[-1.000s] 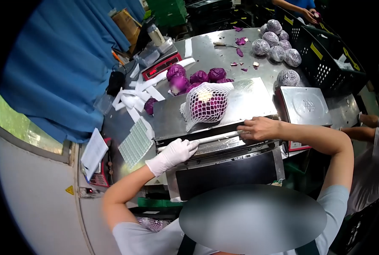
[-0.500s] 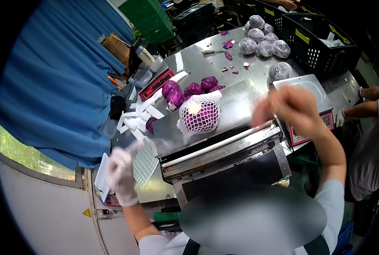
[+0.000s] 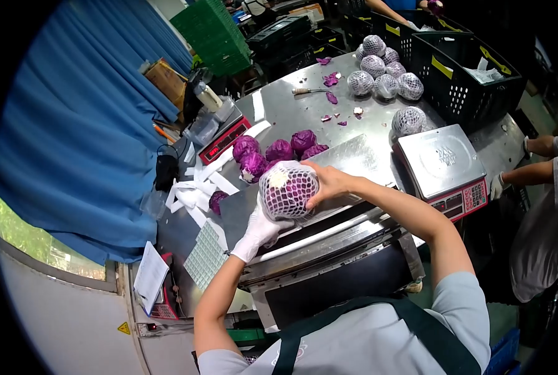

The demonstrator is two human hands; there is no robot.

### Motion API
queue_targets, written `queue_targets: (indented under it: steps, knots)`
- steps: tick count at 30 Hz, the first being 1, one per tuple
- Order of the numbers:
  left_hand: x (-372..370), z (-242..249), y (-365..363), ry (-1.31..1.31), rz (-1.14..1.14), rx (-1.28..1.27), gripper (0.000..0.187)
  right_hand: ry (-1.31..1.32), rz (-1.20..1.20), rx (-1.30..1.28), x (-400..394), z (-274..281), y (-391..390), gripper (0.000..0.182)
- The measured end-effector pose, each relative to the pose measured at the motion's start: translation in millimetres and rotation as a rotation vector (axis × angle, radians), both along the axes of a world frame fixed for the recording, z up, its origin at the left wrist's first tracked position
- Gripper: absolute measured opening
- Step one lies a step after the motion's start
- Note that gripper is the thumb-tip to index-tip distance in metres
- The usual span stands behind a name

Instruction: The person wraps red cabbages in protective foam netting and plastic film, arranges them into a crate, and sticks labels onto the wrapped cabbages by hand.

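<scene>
- Since half a second ago both hands have come in from wide apart, the left out over the label sheet and the right raised near the scale, and now meet on the netted red cabbage (image 3: pixel 287 189).
- Left hand (image 3: pixel 259 229), in a white glove, cups the cabbage from the near underside; right hand (image 3: pixel 326 183), bare, presses its right flank. Both are closed on it, so it sits clamped between them, over the near-left part of the steel wrapper plate (image 3: pixel 354 156).
- Judged risk: the foam net is loose and springy, so the head could roll or slip within it and drop onto the roller bar (image 3: pixel 329 228) at the plate's near edge.
- Judged risk: the right forearm crosses the plate's near edge; a pull towards the body could drag it across the bar.
- Bare purple cabbages (image 3: pixel 272 153) lie just beyond the held one on the far left; a push that way would knock them.
- Open room: bare plate to the right of the hands, up to the scale (image 3: pixel 439 159), which stands just beside the plate.
- Left of the plate, white strips (image 3: pixel 194 184) and the label sheet (image 3: pixel 205 255) crowd the table edge.
- Further netted heads (image 3: pixel 382 69) and a black crate (image 3: pixel 472 78) sit well apart, far right.
</scene>
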State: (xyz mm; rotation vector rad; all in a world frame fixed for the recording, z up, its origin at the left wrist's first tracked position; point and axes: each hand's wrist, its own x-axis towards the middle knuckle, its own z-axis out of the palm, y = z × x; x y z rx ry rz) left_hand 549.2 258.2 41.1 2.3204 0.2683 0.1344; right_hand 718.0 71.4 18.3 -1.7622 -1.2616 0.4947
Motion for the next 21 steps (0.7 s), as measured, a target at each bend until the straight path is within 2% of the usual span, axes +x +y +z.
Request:
queue_targets:
  steps: [2,3,4,6,7,9,10,11,12,13,14,16,17,20,21]
  knots:
    - [1,-4,9,-0.009,0.032,0.060,0.090,0.001,-0.029,0.025,0,4,1,0.114]
    - [1,-8,11,-0.139,0.007,-0.047,0.077,0.031,-0.002,0.115,1,2,6,0.112]
    - [-1,-9,15,-0.162,-0.001,-0.062,0.062,0.025,-0.038,0.133,1,-1,6,0.105]
    - [-15,3,7,-0.154,-0.003,-0.287,0.048,0.216,-0.121,0.085,-21,32,-9,0.099]
    - [-31,13,-4,-0.112,0.046,-0.370,0.040,0.408,-0.065,0.122,-32,31,-19,0.097]
    - [-73,46,-34,0.000,-0.007,-0.204,0.042,0.245,-0.058,0.029,-74,66,-59,0.095]
    - [-94,46,-36,0.137,-0.132,0.016,0.046,0.240,-0.061,-0.120,-96,76,-78,0.095]
    - [-122,63,-57,0.234,-0.093,-0.160,0.052,0.274,-0.034,-0.184,-115,74,-96,0.095]
    - [-154,34,-55,0.272,-0.086,-0.555,0.057,0.547,0.043,-0.412,-138,104,-117,0.092]
    - [-168,40,-78,0.265,-0.104,-0.745,0.065,0.662,0.054,-0.411,-158,96,-128,0.085]
    - [-180,33,-105,0.256,0.030,-0.928,0.065,0.516,0.027,-0.365,-172,56,-134,0.078]
    - [-195,10,-105,0.929,0.214,-1.208,0.065,1.069,0.039,-0.772,-184,58,-140,0.077]
    - [-198,-11,-103,0.955,0.099,-1.254,0.065,1.123,0.042,-0.709,-188,41,-143,0.078]
    - [-196,-18,-109,0.941,0.115,-1.229,0.066,1.080,-0.008,-0.757,-187,23,-141,0.080]
    - [-199,-18,-115,0.912,0.135,-1.204,0.067,0.987,-0.009,-0.829,-189,26,-143,0.082]
